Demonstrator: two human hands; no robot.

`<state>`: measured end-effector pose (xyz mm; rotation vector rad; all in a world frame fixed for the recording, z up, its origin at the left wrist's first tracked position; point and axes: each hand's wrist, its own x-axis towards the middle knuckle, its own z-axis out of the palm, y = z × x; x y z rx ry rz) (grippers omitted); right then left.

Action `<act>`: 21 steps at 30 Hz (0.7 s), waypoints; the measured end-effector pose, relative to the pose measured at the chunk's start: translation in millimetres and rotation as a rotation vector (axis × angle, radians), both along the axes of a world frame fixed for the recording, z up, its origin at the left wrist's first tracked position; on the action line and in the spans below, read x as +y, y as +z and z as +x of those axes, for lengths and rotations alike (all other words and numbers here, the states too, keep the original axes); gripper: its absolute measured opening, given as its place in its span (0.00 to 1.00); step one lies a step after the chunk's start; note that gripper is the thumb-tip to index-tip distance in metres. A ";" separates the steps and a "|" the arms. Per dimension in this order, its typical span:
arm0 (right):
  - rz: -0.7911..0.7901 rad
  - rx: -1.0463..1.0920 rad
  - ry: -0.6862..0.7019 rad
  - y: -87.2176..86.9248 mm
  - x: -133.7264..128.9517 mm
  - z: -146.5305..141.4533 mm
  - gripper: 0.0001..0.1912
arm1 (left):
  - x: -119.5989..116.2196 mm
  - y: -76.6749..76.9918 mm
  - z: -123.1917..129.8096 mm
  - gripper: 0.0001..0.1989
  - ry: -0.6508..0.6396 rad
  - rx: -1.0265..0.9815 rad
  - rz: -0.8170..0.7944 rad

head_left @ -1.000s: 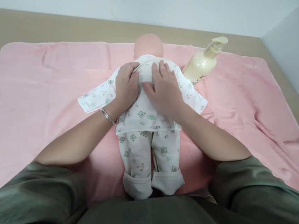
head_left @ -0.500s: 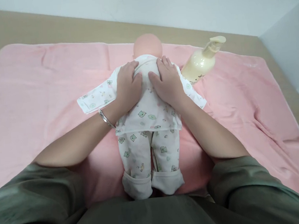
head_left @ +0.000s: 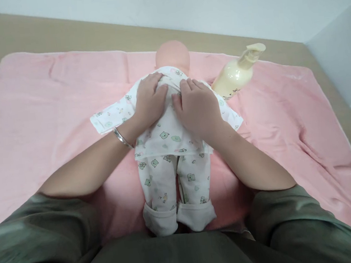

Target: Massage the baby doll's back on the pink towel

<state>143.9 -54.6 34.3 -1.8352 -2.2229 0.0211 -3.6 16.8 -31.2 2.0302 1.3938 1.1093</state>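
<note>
Pink plush cloth (head_left: 49, 94) lies under a bald, white-clothed doll (head_left: 170, 142), seemingly face-down. Pressing its back appears in hand: the left hand (head_left: 150, 100) is loosely open, gripping nothing; the right hand's (head_left: 201, 110) fingers bend together, any grip unclear. Moving on calls for gentleness over the rumpled shirt (head_left: 175, 125).

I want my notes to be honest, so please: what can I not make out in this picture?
All in the head view:
Face of the doll: turned away.
Feet, if any: hidden by the trouser cuffs.
Palms of the left hand and right hand: hidden against the shirt.
Print on the pump bottle: too small.
</note>
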 end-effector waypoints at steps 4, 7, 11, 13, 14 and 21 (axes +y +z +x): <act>-0.025 0.011 0.017 2.4 -3.6 -1.4 0.29 | -3.9 14.0 4.2 0.22 0.089 0.146 -0.009; -0.085 0.108 0.036 -3.1 14.7 7.7 0.29 | -24.7 26.3 9.9 0.23 0.050 0.303 0.006; -0.104 0.156 0.015 -13.9 37.3 17.2 0.32 | -51.3 35.5 14.8 0.26 -0.039 0.391 0.081; -0.074 0.142 0.013 -16.3 37.2 16.6 0.32 | -51.9 35.5 14.2 0.26 -0.065 0.401 0.085; -0.058 0.130 0.017 -16.0 33.9 15.1 0.31 | -48.1 34.4 12.9 0.25 -0.067 0.399 0.081; 0.045 0.048 0.014 -2.5 1.8 1.5 0.20 | -4.1 25.2 -2.1 0.18 -0.015 0.270 -0.032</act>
